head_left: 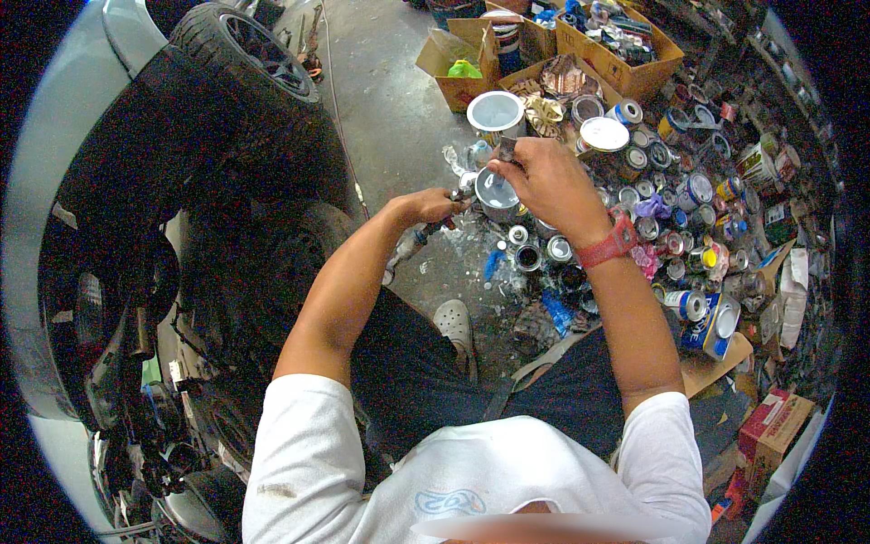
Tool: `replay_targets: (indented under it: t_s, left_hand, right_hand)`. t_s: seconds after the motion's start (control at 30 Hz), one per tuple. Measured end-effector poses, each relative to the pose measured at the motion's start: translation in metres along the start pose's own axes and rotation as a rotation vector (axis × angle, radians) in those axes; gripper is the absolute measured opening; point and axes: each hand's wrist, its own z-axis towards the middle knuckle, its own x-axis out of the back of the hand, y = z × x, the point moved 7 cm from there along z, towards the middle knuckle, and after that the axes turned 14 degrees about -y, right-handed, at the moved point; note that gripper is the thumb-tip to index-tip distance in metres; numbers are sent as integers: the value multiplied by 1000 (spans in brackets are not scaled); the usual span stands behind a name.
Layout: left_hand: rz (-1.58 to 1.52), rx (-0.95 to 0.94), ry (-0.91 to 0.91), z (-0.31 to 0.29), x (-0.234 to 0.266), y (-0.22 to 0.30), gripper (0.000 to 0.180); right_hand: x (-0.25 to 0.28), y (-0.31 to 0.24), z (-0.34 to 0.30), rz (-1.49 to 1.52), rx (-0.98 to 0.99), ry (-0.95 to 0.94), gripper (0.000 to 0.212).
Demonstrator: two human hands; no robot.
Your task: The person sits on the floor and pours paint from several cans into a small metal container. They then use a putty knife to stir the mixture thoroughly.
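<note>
My left hand [426, 207] is wrapped around what looks like a spray gun [460, 193] (much of it hidden by my own fingers); my right hand [553, 181] pinches a small dark flat piece [506, 150] above a pale cup [494, 210], which sits right beside the gun, though I cannot tell whether the two are joined; the gun should be stiff and fairly weighty, best held by its handle with the palm behind it, and slick wherever paint has wetted it; the flat piece looks light and rigid, easy to pinch by an edge; the cup, likely thin-walled, would be safer taken around its side than by the rim. The floor [381, 100] is grey concrete, spattered white near the cup; a white bucket [480, 100] stands just beyond, crowded cans [695, 189] spread to my right, and a cardboard box [625, 77] full of odds and ends lies behind them; on my left stands a pale car [54, 181], with a wheel [208, 45] beside it.
</note>
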Motion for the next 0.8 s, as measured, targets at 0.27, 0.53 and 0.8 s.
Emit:
replay_targets:
  t_s: [0.27, 0.53, 0.8]
  left_hand:
    - [29, 12, -1, -6, -2, 7, 69]
    - [-1, -32, 47, -10, -2, 12, 71]
    - [-44, 23, 5, -5, -2, 4, 67]
  right_hand:
    - [0, 2, 1, -57, 0, -15, 33]
    - [-2, 2, 2, -101, -3, -18, 37]
    - [-6, 12, 5, -56, -6, -41, 40]
